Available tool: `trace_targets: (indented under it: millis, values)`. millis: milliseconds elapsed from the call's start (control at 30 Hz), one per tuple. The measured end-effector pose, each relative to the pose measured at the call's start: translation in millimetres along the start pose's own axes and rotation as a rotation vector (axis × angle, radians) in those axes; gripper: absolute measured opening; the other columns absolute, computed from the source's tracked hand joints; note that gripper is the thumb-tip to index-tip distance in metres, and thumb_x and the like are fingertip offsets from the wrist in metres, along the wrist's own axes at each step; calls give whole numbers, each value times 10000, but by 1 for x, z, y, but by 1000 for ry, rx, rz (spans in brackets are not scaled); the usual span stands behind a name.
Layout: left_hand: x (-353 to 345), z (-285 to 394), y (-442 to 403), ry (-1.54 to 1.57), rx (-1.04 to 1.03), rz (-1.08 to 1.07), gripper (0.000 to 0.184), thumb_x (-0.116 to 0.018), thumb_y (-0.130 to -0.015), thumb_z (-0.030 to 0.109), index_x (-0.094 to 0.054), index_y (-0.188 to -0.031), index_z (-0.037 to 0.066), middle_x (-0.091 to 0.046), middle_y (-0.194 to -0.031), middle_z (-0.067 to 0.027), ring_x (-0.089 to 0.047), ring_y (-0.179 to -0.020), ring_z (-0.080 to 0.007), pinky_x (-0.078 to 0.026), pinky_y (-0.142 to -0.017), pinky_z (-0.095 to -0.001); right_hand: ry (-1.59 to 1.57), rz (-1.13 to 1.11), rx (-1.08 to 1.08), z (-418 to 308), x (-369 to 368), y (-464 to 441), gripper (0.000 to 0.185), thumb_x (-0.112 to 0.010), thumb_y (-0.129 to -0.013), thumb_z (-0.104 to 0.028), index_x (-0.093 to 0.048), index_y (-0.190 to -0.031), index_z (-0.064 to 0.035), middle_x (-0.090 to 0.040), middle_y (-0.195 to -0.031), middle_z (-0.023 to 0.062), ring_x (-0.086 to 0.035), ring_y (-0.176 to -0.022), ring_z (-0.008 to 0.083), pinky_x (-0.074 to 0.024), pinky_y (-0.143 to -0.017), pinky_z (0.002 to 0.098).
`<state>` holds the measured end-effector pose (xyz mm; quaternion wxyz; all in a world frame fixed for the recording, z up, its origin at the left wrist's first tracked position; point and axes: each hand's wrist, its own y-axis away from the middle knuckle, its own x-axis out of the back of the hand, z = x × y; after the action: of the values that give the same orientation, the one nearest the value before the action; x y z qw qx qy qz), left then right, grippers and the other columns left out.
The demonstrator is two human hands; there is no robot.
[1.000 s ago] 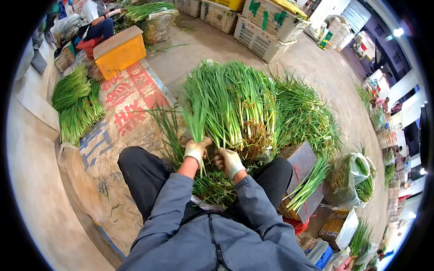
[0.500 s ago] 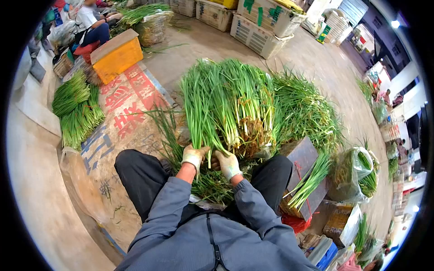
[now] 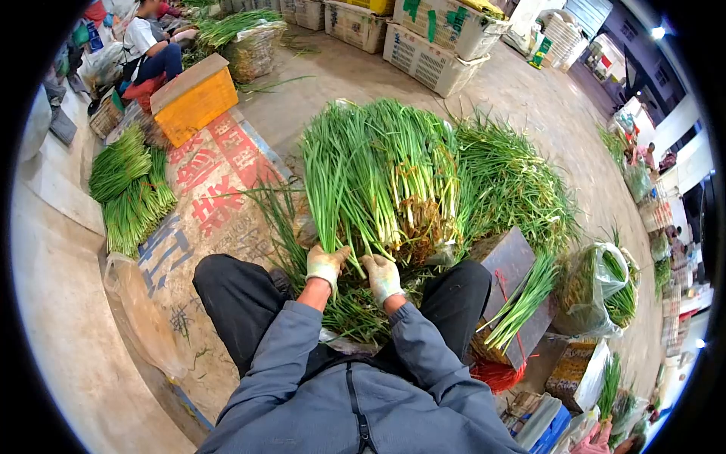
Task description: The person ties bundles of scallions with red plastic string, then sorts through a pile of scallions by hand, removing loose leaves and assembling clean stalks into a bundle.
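Observation:
In front of me lies a big heap of green garlic chives (image 3: 378, 159), with pale stem ends and brown dry leaves toward me. My left hand (image 3: 326, 265), in a pale glove, is closed around a few stalks at the heap's near left edge. My right hand (image 3: 382, 275), also gloved, pinches a stalk by its lower end just beside it. Between my knees are loose trimmed leaves (image 3: 355, 314). On a dark board (image 3: 522, 276) by my right knee rests a small bunch of chives (image 3: 522, 306).
Another chive pile (image 3: 514, 181) adjoins on the right, near a plastic bag of chives (image 3: 594, 291). Bundles (image 3: 132, 193) lie at left, by an orange box (image 3: 195, 102). White crates (image 3: 431, 57) stand behind. A seated person (image 3: 155, 45) is at far left.
My hands have moved slightly apart, the right one a little to the right and down. The heap looks the same.

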<state>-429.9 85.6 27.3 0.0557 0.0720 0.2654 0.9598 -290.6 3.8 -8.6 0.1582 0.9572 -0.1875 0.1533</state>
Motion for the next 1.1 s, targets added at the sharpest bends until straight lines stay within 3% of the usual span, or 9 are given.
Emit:
trace_targets:
  millis: [133,267,333,533,733,800,900,1033,1100]
  values:
    - [11,-6,-10,-10,-162,147,310,-849,-782,173,-663,-951,-9,-656,-673,-82,-603,-555,-216,-467,-493,-418,-165,170,90,17,0,-3,277,-547,-981,-270,-688,-924,-39,-643,-740,54,-564,-522,120,-477,-507,298]
    - [8,0,-5,-25,-162,5,318,-851,-758,180,-696,-957,-14,-717,-804,-114,-655,-670,-224,-505,-625,-401,13,105,211,-18,0,19,273,-532,-998,-248,-660,-979,-8,-649,-782,99,-617,-669,193,-506,-644,315]
    - [-5,-14,-14,-3,-264,-11,280,-811,-754,95,-701,-996,8,-724,-846,-82,-663,-710,-187,-527,-657,-353,-64,108,289,0,-22,9,303,-597,-945,-207,-620,-1178,-14,-673,-940,213,-642,-822,380,-519,-786,387]
    - [-8,15,9,17,-165,-136,239,-797,-789,76,-704,-1003,19,-700,-783,-41,-596,-590,-140,-489,-532,-310,400,-20,225,-44,-2,20,427,-619,-897,-268,-555,-1248,-33,-664,-992,275,-633,-949,453,-514,-821,494]
    - [-5,6,7,204,-43,-79,245,-836,-805,172,-669,-937,50,-597,-625,-30,-443,-399,-118,-351,-373,-288,255,120,145,-17,7,5,303,-661,-870,-265,-615,-970,17,-649,-812,236,-631,-782,433,-506,-699,471]
    - [-4,-2,2,210,10,-104,261,-836,-809,216,-668,-928,55,-599,-632,-31,-457,-411,-125,-358,-379,-303,300,187,315,-7,2,2,255,-652,-890,-240,-620,-930,10,-640,-726,165,-621,-630,332,-496,-604,399]
    - [-13,-5,-5,164,205,-291,250,-796,-846,265,-673,-910,57,-594,-631,-27,-489,-454,-147,-384,-415,-330,-156,-54,27,-8,-4,0,175,-618,-933,-195,-629,-952,-21,-588,-679,13,-531,-526,94,-422,-485,263]
    - [-16,-6,-8,354,107,-179,183,-747,-886,199,-681,-920,32,-626,-655,-49,-491,-454,-157,-388,-416,-326,-320,-84,-110,-42,15,27,245,-597,-923,-208,-654,-1052,-8,-646,-794,115,-615,-687,205,-485,-645,339]
    - [-11,10,-10,340,179,-71,186,-720,-909,198,-691,-925,14,-654,-697,-61,-488,-458,-157,-399,-426,-340,-308,-6,83,-52,23,46,217,-544,-955,-202,-644,-1032,-27,-637,-777,62,-564,-617,121,-453,-575,287]
